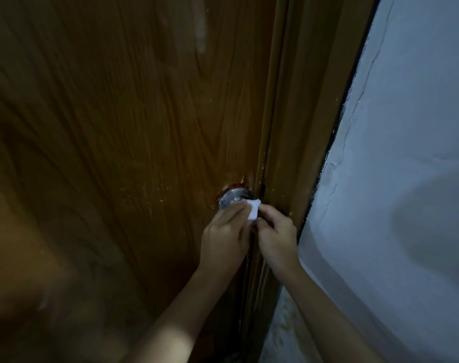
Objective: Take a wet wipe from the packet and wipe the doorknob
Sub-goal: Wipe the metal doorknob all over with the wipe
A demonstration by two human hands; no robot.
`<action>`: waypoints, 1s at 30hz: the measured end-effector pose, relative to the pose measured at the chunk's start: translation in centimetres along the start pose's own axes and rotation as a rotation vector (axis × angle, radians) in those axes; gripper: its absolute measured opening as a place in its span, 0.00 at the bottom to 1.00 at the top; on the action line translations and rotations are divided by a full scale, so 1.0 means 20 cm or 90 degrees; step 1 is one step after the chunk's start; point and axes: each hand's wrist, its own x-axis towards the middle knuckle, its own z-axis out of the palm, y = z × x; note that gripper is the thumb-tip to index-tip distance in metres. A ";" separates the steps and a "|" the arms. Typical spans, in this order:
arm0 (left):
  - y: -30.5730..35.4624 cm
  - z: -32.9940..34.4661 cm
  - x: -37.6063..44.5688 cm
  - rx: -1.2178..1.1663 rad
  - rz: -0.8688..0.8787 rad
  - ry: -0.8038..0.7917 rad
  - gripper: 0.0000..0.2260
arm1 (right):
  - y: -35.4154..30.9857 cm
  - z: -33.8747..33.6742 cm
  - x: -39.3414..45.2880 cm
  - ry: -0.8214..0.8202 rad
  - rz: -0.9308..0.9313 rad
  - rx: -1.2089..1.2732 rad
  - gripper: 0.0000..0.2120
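Holding the wet wipe (252, 211) between both hands, we are working right at the doorknob (233, 199), so the first part of the task looks finished: a wipe is out and the packet is nowhere in the frame. What is left, as far as we can judge, is the wiping itself, and we cannot tell how much of the knob has been covered so far.

Our left hand (224, 238) is pinching the wipe's left edge, fingers reaching up against the lower side of the knob. Our right hand (276, 235) is gripping the wipe's right edge with curled fingers, just beside the door frame (283, 153).

We are seeing the wipe as a small white scrap, folded or bunched, stretched between the two hands and touching the knob's near rim. The knob is round, silvery metal, sitting low on the brown wood-grain door (118, 127) close to its closing edge, with the pale wall (406, 153) to the right.
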 end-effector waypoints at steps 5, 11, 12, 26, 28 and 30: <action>0.08 0.00 -0.09 -0.175 -0.270 0.116 0.15 | -0.02 0.01 0.00 0.017 0.019 0.003 0.18; 0.13 0.00 -0.06 -0.459 -0.521 0.153 0.14 | -0.03 0.02 0.00 0.026 0.011 -0.011 0.19; 0.13 0.00 -0.06 -0.547 -0.571 0.140 0.13 | -0.03 0.02 0.00 0.028 0.013 -0.009 0.19; 0.10 -0.04 -0.06 -0.734 -0.627 0.023 0.10 | 0.02 0.01 -0.03 -0.019 0.022 0.079 0.22; 0.09 -0.05 -0.06 -0.741 -0.596 -0.041 0.09 | 0.03 0.01 -0.05 -0.023 0.029 0.106 0.21; 0.10 -0.06 -0.09 -0.738 -0.566 -0.099 0.10 | 0.04 0.01 -0.08 -0.040 0.037 0.114 0.15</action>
